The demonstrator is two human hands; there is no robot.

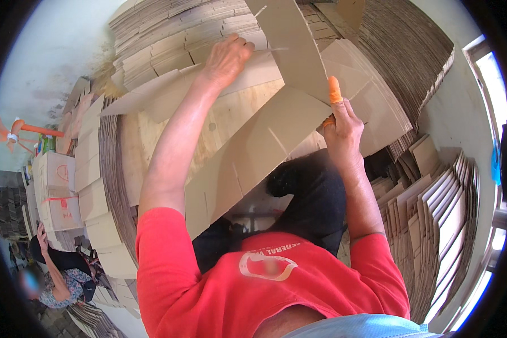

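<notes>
A long brown cardboard sheet (253,143), bent at a crease, stands angled over the wooden work surface (214,127). One part of it runs toward my lap, the other rises away to the far side. My right hand (343,132) grips its right edge near the bend, with orange covers on the forefinger and thumb and the forefinger pointing up. Left of the raised part, my left hand (228,59) is closed with its fingers curled in. Whatever those fingers hold, if anything, is hidden. A flat cardboard piece (163,93) lies beneath my left forearm.
Stacks of flat cardboard (191,39) line the far side, with a tall stack (405,50) at far right. Upright sheets (434,225) lean at right. Leftward are another stack (115,186), a carton (56,191), an orange fan (8,132) and a seated person (62,281).
</notes>
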